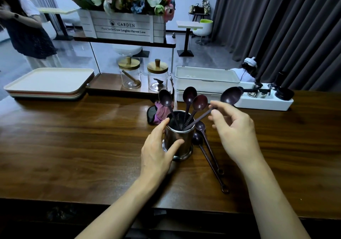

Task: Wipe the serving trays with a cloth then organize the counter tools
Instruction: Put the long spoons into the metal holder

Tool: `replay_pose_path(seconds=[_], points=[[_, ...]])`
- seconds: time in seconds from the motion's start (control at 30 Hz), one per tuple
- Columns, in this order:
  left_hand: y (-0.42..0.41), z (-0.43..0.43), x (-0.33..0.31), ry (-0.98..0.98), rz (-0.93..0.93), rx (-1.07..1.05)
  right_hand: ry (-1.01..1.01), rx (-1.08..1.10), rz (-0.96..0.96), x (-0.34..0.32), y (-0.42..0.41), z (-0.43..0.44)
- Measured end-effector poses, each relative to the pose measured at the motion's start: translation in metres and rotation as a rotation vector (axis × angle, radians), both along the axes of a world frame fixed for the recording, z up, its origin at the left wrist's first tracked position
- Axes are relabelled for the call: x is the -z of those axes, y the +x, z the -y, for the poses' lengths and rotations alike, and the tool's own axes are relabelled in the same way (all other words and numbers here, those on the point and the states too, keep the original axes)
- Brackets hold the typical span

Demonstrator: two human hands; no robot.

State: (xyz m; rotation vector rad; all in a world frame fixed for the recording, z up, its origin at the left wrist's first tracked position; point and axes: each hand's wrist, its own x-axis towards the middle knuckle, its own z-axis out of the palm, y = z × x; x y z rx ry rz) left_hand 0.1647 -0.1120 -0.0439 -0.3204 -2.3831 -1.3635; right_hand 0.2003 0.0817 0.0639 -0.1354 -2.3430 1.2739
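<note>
Spoon being loaded into the metal cup [180, 141], standing near the middle of the surface [73, 146].
The left hand [156, 150] is gripping the cup wall with curled fingers [175, 144]. The right hand [234, 128] is pinching the handle of a slanting spoon [230, 96]. Advisable: keeping the cup steadied and letting go only once the handle is bottoming out. The spoons are showing dark purple-brown; three are standing inside, and two loose spoons [212, 166] are lying just right of the cup.

"GARDEN" and "Plant Smile Grow Laughter Harvest Love" on white flower crate [125, 26]
</note>
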Motion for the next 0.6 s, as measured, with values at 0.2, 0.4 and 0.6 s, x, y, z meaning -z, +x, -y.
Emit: replay_pose_path(seconds=[0.2,0.4,0.6], points=[[0.000,-0.007,-0.003,0.010,-0.048,-0.025,0.200,-0.123,0.209,0.017,-0.005,0.018],[-0.001,-0.009,-0.004,0.025,0.018,-0.020,0.117,-0.206,0.255,0.032,-0.010,0.018],[0.005,-0.006,-0.006,0.035,0.003,-0.026,-0.078,-0.323,0.255,0.050,-0.019,0.017]])
